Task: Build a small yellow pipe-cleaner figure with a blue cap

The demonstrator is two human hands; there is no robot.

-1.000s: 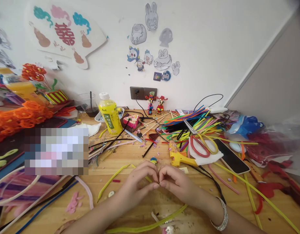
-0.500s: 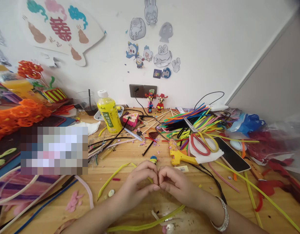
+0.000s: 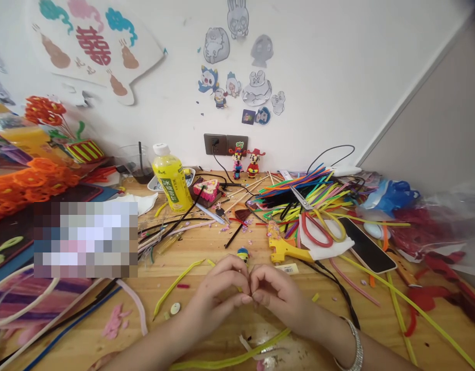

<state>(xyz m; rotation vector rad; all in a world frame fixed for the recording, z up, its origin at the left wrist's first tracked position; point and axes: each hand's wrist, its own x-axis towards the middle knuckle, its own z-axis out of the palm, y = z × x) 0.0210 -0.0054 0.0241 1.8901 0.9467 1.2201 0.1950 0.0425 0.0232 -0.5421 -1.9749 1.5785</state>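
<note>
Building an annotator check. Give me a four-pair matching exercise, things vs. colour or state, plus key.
Column 1
1. Both hands: left hand, right hand
2. Scissors
3. Phone
4. Drink bottle

Column 2
A. Lying with a dark screen facing up
B. Standing, with a white cap
C. Close together, fingers curled inward
D. Metal blades, one red handle loop and one yellow

Right pairs: 1-C, 2-D, 3-A, 4-B
</note>
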